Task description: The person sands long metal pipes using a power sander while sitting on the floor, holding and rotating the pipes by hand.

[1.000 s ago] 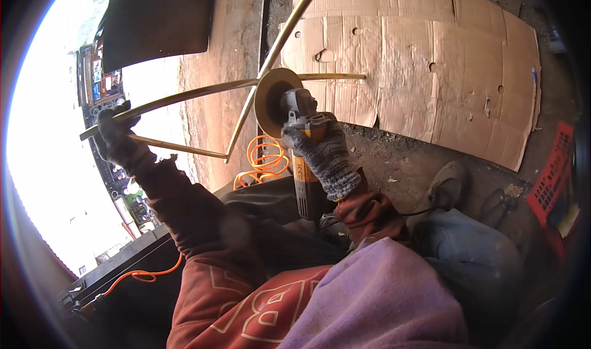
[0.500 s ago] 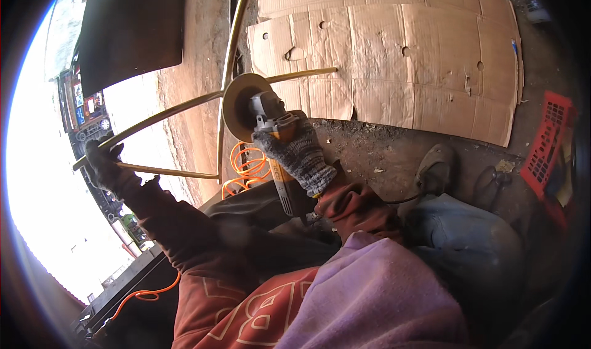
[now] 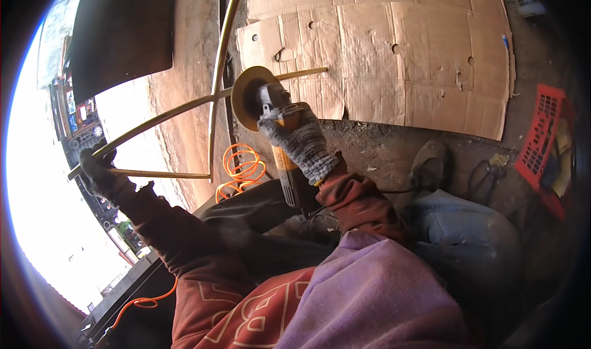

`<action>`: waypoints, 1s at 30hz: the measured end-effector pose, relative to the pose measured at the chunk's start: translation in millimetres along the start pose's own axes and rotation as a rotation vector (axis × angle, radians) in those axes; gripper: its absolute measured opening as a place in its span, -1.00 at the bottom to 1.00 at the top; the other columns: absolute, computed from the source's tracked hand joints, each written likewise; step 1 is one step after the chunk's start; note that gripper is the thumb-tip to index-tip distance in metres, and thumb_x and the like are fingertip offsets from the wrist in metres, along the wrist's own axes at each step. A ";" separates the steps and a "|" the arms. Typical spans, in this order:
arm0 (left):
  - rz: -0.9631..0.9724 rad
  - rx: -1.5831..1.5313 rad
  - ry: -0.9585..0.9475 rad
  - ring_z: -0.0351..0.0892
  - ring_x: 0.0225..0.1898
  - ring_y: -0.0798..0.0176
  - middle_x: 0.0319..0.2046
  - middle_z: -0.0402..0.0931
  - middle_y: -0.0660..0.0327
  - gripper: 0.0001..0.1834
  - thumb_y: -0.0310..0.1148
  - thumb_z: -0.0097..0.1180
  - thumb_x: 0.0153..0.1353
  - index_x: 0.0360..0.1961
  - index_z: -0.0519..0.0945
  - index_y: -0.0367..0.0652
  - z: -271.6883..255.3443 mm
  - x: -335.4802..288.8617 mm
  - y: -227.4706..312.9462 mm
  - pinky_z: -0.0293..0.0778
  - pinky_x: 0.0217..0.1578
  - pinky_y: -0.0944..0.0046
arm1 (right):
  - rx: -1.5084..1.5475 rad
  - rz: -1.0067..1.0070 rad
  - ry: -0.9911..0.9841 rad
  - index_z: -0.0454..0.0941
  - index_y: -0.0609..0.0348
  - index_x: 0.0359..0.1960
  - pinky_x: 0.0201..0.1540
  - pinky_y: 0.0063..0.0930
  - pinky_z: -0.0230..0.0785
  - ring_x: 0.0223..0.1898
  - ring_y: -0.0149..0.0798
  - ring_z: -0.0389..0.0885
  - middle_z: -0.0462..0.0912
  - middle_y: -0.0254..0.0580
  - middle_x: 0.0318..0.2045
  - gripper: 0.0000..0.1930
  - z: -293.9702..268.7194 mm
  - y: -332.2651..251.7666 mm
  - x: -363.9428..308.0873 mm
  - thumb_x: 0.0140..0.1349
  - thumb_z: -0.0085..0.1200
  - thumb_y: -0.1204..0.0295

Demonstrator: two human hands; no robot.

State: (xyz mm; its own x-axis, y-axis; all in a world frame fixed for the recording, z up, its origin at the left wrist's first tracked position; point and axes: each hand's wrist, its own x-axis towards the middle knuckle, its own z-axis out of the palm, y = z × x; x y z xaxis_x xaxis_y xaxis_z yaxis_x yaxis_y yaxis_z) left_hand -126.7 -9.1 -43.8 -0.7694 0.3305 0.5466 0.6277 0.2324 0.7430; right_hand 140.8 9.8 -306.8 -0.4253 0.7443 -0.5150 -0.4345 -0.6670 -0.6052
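Gloved in grey knit, my right hand (image 3: pixel 295 140) is wrapped round the body of a yellow and black angle grinder (image 3: pixel 285 167). Its round brown disc (image 3: pixel 245 98) faces the metal frame, close against the curved bar; whether they touch I cannot tell. My left hand (image 3: pixel 101 170), in a dark glove, is closed round the left end of the brass-coloured metal frame (image 3: pixel 154 120). Thin bars of this frame cross just left of the disc, and one runs up past the top edge. Behind the disc the curved bar continues to a free tip over the cardboard.
Flattened cardboard (image 3: pixel 425 66) covers the floor ahead. A coiled orange hose (image 3: pixel 241 172) lies below the frame. At the right stands a red plastic crate (image 3: pixel 542 133). A dark panel (image 3: pixel 126 35) is at the upper left, beside a bright opening. My shoe (image 3: pixel 429 167) rests on the dirty floor.
The grinder has shifted slightly right along the curved bar, away from the crossing of the bars. My left hand keeps its hold on the frame. The whole view has shifted a little.
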 end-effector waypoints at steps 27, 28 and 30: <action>0.055 0.002 -0.114 0.61 -0.15 -0.02 -0.28 0.59 -0.04 -0.57 -0.14 0.07 0.11 -0.33 0.60 -0.41 -16.7 13.0 -22.8 0.62 -0.18 0.04 | 0.069 0.135 0.207 0.58 0.10 -0.26 -0.36 -0.48 0.51 -0.43 -0.43 0.61 0.66 -0.32 -0.40 -0.67 -56.7 7.9 24.5 -0.04 0.45 0.38; 0.058 0.005 -0.115 0.61 -0.15 -0.02 -0.28 0.59 -0.04 -0.57 -0.14 0.07 0.11 -0.33 0.60 -0.41 -22.7 17.3 -25.4 0.62 -0.18 0.04 | 0.160 0.059 0.167 0.54 0.12 -0.26 -0.35 -0.48 0.52 -0.43 -0.42 0.62 0.65 -0.31 -0.40 -0.62 -33.2 10.6 15.8 -0.08 0.48 0.40; 0.092 0.025 -0.105 0.61 -0.13 -0.03 -0.27 0.60 -0.05 -0.56 -0.13 0.08 0.12 -0.33 0.60 -0.41 -22.5 18.2 -29.3 0.62 -0.17 0.05 | -0.051 -0.039 0.054 0.45 0.10 -0.20 -0.30 -0.47 0.53 -0.34 -0.43 0.62 0.65 -0.31 -0.32 -0.53 -4.6 20.5 3.6 -0.09 0.50 0.41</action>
State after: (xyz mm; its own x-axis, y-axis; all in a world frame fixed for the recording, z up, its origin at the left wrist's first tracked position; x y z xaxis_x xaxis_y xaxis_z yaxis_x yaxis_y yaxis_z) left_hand -161.7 -30.5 -47.0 -0.6929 0.4452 0.5671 0.6984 0.2192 0.6813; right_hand 134.0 -1.0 -323.9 -0.3652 0.7710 -0.5217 -0.4080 -0.6363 -0.6548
